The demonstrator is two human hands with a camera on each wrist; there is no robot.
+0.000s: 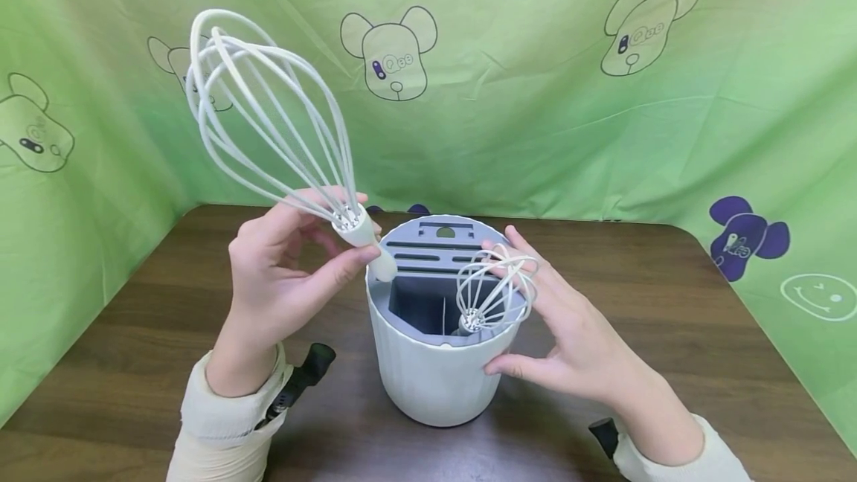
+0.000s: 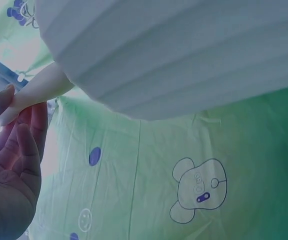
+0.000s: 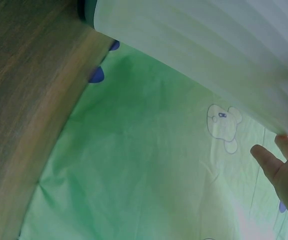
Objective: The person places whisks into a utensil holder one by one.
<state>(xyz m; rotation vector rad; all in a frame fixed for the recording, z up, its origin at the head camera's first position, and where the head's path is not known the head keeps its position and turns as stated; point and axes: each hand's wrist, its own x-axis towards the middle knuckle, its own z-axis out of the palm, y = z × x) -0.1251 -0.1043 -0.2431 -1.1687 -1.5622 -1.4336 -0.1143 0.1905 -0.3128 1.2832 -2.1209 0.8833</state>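
In the head view, my left hand [image 1: 284,274] pinches a large white balloon whisk [image 1: 353,223] near the neck, thumb on one side and fingers on the other. Its wire loops tilt up and left, while the handle end overlaps the left rim of a white ribbed utensil holder [image 1: 435,385]. The left wrist view shows the pale handle [image 2: 43,86] between thumb and fingers. A smaller whisk [image 1: 472,320] stands in the holder's front opening, loops upward. My right hand [image 1: 569,333] spreads along the holder's right side, thumb low at the front, fingertips partly hidden behind the small whisk.
The holder's grey slotted insert [image 1: 431,230] has narrow slots at the back and a divided opening in front. A brown wooden table [image 1: 643,281] carries the holder. Green printed cloth [image 1: 522,132] hangs behind and on both sides.
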